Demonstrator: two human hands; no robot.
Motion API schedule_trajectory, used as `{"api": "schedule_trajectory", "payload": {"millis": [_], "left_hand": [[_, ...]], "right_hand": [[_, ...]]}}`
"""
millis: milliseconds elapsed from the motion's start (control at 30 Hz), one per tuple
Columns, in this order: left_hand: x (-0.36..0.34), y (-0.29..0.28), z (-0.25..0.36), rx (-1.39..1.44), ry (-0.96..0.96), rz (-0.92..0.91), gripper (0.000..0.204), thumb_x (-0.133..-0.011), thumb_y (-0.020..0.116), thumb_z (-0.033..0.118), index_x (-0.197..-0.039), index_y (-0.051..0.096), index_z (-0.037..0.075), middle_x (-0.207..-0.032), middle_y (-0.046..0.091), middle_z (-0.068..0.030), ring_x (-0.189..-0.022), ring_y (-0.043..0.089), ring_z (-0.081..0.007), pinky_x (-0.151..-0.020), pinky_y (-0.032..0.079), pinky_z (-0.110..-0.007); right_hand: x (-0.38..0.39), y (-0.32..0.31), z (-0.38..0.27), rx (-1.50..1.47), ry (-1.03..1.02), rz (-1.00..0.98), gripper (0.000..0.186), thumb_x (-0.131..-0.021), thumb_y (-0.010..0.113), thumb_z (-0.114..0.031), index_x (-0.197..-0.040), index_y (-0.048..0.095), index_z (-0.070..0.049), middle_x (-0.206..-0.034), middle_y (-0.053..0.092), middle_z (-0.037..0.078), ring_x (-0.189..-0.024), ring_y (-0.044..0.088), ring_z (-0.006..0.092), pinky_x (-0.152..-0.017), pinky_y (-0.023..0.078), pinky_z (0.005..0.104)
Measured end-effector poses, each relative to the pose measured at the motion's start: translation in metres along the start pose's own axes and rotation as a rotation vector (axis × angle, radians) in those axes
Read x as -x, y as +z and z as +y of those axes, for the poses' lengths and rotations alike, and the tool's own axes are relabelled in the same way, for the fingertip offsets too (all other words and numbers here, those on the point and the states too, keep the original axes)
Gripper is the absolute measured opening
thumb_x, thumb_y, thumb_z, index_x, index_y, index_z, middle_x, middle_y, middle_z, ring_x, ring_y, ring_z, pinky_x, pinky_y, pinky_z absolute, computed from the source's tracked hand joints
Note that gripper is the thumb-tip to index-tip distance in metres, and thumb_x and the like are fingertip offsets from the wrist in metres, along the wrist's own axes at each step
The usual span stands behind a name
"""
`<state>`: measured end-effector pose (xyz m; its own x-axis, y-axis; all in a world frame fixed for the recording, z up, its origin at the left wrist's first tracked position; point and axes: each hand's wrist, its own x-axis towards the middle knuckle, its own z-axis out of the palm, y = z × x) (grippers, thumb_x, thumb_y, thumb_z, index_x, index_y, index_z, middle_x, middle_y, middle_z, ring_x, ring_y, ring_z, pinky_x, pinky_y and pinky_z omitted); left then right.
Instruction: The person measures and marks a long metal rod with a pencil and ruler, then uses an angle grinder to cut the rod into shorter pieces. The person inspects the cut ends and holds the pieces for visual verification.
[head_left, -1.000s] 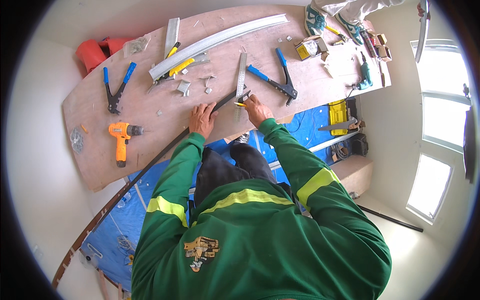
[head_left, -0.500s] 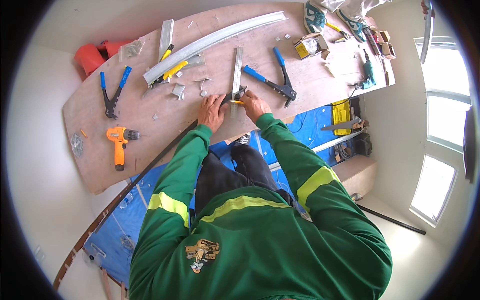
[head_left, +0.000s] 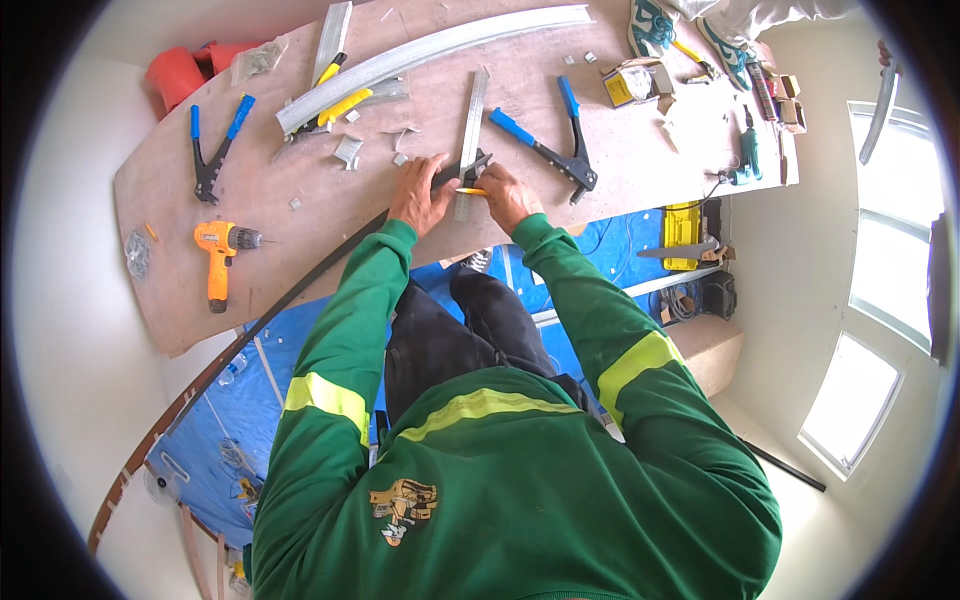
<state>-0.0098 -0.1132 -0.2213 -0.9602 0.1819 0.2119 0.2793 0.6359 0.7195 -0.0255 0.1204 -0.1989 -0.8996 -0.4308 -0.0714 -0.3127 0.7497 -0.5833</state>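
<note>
While the left hand [head_left: 416, 196] grips the black bar [head_left: 325, 266] on the table [head_left: 260, 165], the right hand [head_left: 510, 197] pinches a yellow pencil [head_left: 471, 191] by the metal ruler [head_left: 472, 122]. This looks like marking, though the tip is hard to see, and next needs a steady ruler

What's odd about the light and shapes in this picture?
Head view: the windows are blown out to white, and glare pales the table toward its right end; head view: the wide lens bows edges and leaves the corners black; head view: the left hand and right hand look fairly clear, but marks on the ruler are too fine to read.
</note>
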Motion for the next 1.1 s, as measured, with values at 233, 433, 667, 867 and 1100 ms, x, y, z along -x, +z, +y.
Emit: {"api": "schedule_trajectory", "payload": {"millis": [233,433,667,867,1100], "left_hand": [[-0.004,0.010,-0.006,-0.092,0.036,-0.018,0.053,-0.095,0.085,0.039,-0.143,0.072,0.020,-0.121,0.064,-0.0101,-0.113,0.061,-0.0349,-0.103,0.052,-0.050],[-0.008,0.014,-0.005,-0.076,0.003,0.021,0.058,-0.091,0.089,0.037,-0.142,0.074,0.015,-0.121,0.067,-0.0104,-0.112,0.063,-0.0338,-0.102,0.053,-0.048],[-0.014,0.015,-0.003,-0.067,-0.065,0.027,0.052,-0.092,0.088,0.034,-0.139,0.077,0.014,-0.115,0.069,-0.0095,-0.107,0.065,-0.0331,-0.097,0.054,-0.048],[-0.024,0.024,-0.004,-0.110,-0.010,0.138,0.044,-0.092,0.088,0.032,-0.132,0.081,0.015,-0.104,0.068,-0.0086,-0.099,0.067,-0.0316,-0.090,0.056,-0.047],[-0.024,0.022,-0.008,-0.170,0.024,0.071,0.032,-0.094,0.086,0.030,-0.124,0.085,0.018,-0.095,0.065,-0.0076,-0.090,0.068,-0.0286,-0.080,0.056,-0.045]], "right_hand": [[0.003,-0.002,0.001,0.014,-0.016,-0.060,0.026,-0.098,0.064,-0.005,-0.117,0.080,-0.013,-0.125,0.070,0.012,-0.105,0.077,0.0393,-0.090,0.063,0.0523],[0.005,0.000,-0.001,-0.074,-0.023,0.041,0.023,-0.098,0.065,-0.005,-0.113,0.081,-0.012,-0.124,0.071,0.011,-0.105,0.077,0.0388,-0.089,0.063,0.0510],[-0.004,0.007,-0.001,-0.090,0.006,0.028,0.022,-0.095,0.072,-0.006,-0.114,0.083,-0.010,-0.123,0.073,0.011,-0.108,0.074,0.0389,-0.093,0.061,0.0480],[-0.004,0.009,0.000,-0.096,0.014,0.043,0.024,-0.093,0.072,-0.004,-0.113,0.083,-0.010,-0.123,0.073,0.011,-0.109,0.074,0.0384,-0.094,0.061,0.0486],[-0.004,0.011,-0.001,-0.113,0.007,0.032,0.024,-0.092,0.071,-0.002,-0.112,0.083,-0.010,-0.124,0.073,0.011,-0.109,0.075,0.0379,-0.094,0.062,0.0479]]}}
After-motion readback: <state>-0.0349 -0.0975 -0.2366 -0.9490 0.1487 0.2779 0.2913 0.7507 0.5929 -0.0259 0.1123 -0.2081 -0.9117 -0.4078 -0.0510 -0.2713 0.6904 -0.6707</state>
